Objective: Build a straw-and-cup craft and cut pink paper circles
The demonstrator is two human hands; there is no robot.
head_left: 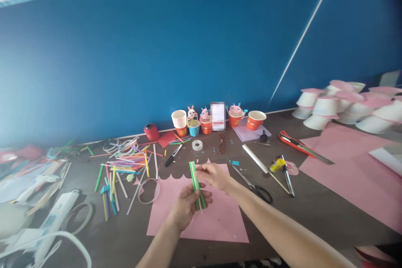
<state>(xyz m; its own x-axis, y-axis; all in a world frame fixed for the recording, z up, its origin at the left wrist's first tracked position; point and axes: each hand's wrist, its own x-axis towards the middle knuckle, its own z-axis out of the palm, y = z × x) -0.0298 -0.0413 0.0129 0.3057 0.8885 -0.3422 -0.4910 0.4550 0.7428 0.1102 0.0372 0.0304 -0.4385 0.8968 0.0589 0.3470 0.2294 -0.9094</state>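
Note:
In the head view, my left hand [186, 206] is closed around a small bundle of green and white drinking straws [194, 180], held nearly upright with the tops leaning slightly left. The fingers of my right hand [216, 176] are bent together at the bundle's upper right side, touching the straws. Below both hands lies a sheet of pink paper [216, 222] with scalloped cuts along its far edge. Black-handled scissors [254, 186] rest just right of that sheet. A roll of tape [149, 191] overlaps its left edge.
Loose coloured straws [128, 161] are scattered to the left, near a white power strip [56, 222]. Paper cups [179, 121] and decorated cups [206, 125] line the blue wall. A red utility knife [298, 146], more pink paper [354, 180] and white cups [320, 111] occupy the right.

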